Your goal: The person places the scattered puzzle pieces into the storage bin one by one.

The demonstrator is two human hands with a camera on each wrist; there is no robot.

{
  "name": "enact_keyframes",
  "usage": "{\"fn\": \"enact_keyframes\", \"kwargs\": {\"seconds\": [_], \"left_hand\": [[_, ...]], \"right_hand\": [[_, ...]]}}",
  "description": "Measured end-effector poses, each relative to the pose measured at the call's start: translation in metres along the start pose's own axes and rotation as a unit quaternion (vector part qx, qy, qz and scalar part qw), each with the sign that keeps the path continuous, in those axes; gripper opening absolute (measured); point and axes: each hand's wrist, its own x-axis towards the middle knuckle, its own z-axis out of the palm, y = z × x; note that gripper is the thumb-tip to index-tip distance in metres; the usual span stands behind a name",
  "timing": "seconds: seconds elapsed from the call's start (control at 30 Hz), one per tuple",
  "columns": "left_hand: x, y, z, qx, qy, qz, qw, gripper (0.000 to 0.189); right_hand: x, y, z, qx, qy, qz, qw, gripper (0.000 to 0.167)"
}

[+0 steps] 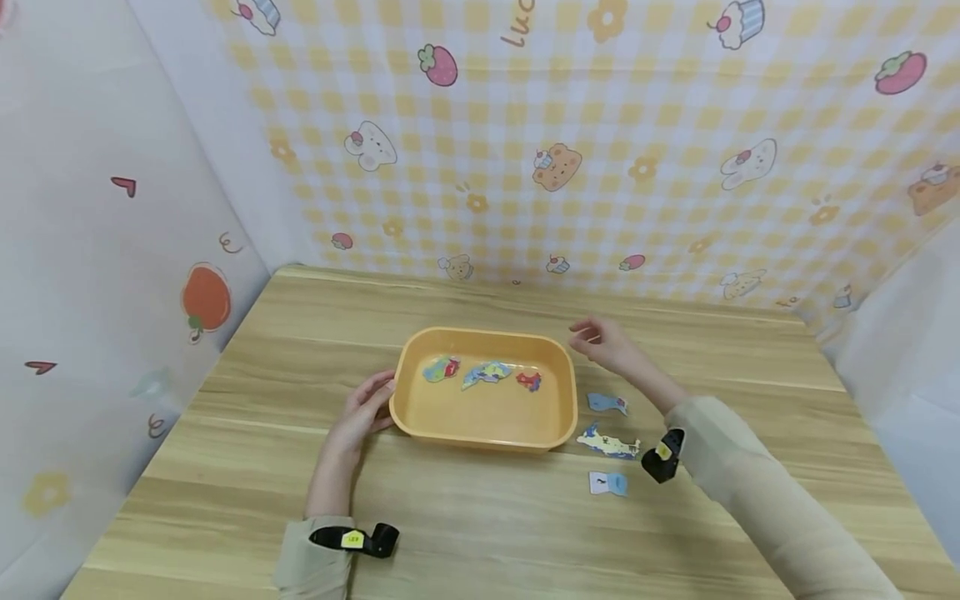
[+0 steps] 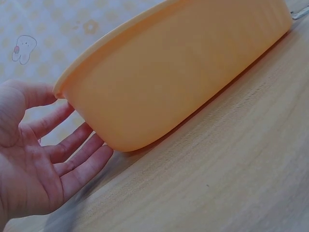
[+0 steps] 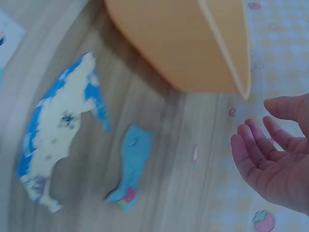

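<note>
A yellow-orange plastic tray (image 1: pixel 480 425) sits on the wooden table with three colourful puzzle pieces inside, one of them a blue and yellow piece (image 1: pixel 487 373) in the middle. My left hand (image 1: pixel 366 406) touches the tray's left end, its fingers spread along the outer wall (image 2: pixel 140 92). Near the tray's far right corner, my right hand (image 1: pixel 606 343) hovers with loosely bent fingers and nothing in it. Right of the tray lie a small blue piece (image 1: pixel 606 403), a larger cream and blue piece (image 1: pixel 609 442) and a white and light-blue piece (image 1: pixel 607 482).
The wooden table (image 1: pixel 480 533) reaches back to a wall covered in yellow checked cloth (image 1: pixel 480 167). White patterned cloth (image 1: pixel 90 250) hangs along the left side. Each sleeve carries a black wrist camera, one being the left camera (image 1: pixel 356 540).
</note>
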Motion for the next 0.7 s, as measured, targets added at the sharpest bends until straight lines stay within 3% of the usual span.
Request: {"fn": "enact_keyframes", "kwargs": {"seconds": [0.13, 0.47, 0.7], "left_hand": [[-0.001, 0.001, 0.000, -0.001, 0.000, -0.001, 1.0000, 0.047], [-0.001, 0.001, 0.000, 0.003, -0.001, -0.002, 1.0000, 0.048], [-0.001, 0.002, -0.001, 0.004, -0.003, -0.001, 1.0000, 0.049]], "right_hand": [[-0.008, 0.018, -0.003, -0.012, -0.007, 0.009, 0.9999, 0.038], [-0.030, 0.059, -0.004, -0.029, -0.049, -0.046, 0.9973, 0.042], [-0.040, 0.074, -0.004, -0.085, -0.069, -0.021, 0.9937, 0.045]]}}
